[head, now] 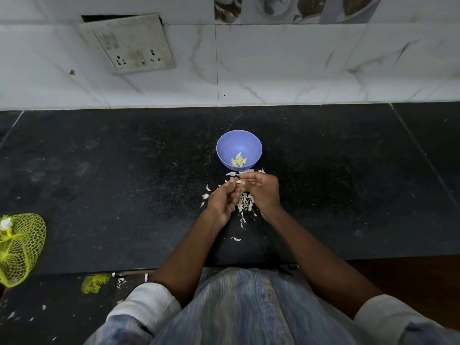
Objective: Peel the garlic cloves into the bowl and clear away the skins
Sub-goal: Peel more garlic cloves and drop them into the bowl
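— Black stone counter against a white marbled tile wall. At the centre?

— Both hands, close together, just near of the bowl. Left hand curled, fingertips pinching a small pale garlic clove. Right hand curled too, fingertips meeting the same clove from the right, seemingly picking at its skin. Held low over the counter, probably so loose skin drops onto the heap below.

— And that heap?

— Scattered garlic skins, white and papery, under and between the hands, trailing nearward. Not yet cleared.

— Bowl?

— Small blue bowl, just beyond the fingertips, almost touching the farthest skins. Holds a few peeled cloves, yellowish, at its near side. Placed within easy reach, likely so each finished clove needs only a short drop.

— Farther out?

— Yellow mesh bag at the far left edge, something white at its top. Scrap of yellow mesh below the near counter edge, left. Switch and socket plate on the wall, upper left.

— Progress?

— Judged partway: some cloves done, one in hand, cleanup still ahead.
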